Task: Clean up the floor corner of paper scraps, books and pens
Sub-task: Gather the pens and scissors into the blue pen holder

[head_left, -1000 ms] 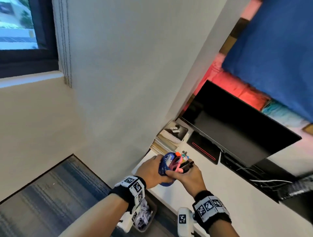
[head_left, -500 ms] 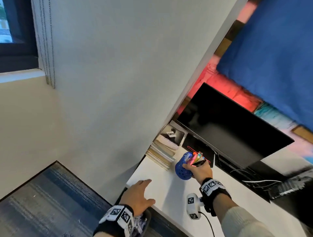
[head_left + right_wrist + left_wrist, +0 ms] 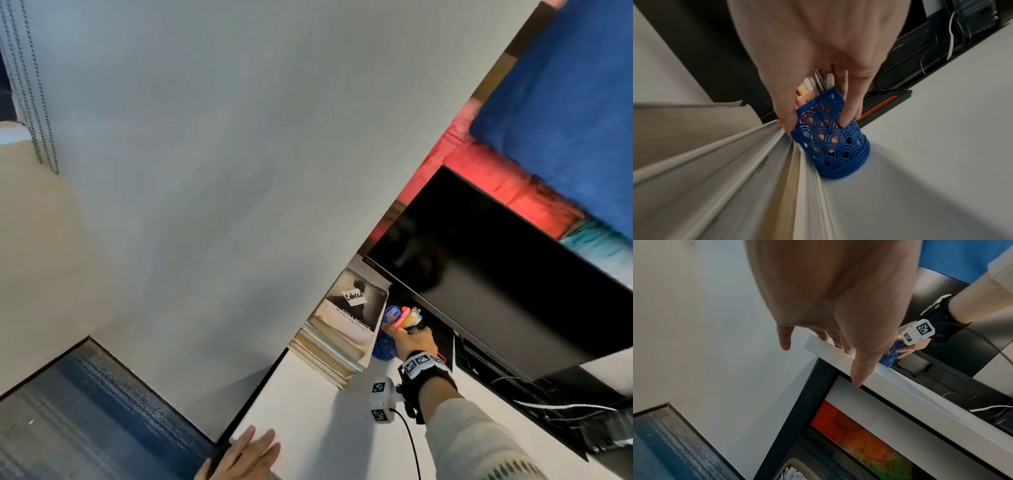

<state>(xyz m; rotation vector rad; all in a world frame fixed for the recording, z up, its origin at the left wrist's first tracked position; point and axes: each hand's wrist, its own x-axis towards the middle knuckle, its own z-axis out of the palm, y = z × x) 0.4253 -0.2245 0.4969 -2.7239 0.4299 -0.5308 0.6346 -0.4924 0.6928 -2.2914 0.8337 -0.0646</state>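
Observation:
A blue lattice pen holder (image 3: 383, 347) (image 3: 830, 146) (image 3: 890, 356) with several coloured pens (image 3: 407, 316) (image 3: 816, 82) in it has its base on the white desk (image 3: 308, 421), right beside a stack of books (image 3: 346, 329) (image 3: 715, 154). My right hand (image 3: 399, 334) (image 3: 816, 125) grips the holder's upper rim, thumb on the book side and fingers on the other. My left hand (image 3: 253, 448) (image 3: 838, 345) rests on the near desk corner with straight fingers and holds nothing.
A black monitor (image 3: 496, 274) hangs over the back of the desk, with its base and cables (image 3: 565, 407) to the right. Under the desk a bin of paper scraps (image 3: 793, 472) shows. Blue carpet (image 3: 85, 411) meets the white wall at left.
My left hand has let go of the pen holder and dropped back to the desk's near corner. My right hand has carried the holder further back, up against the books.

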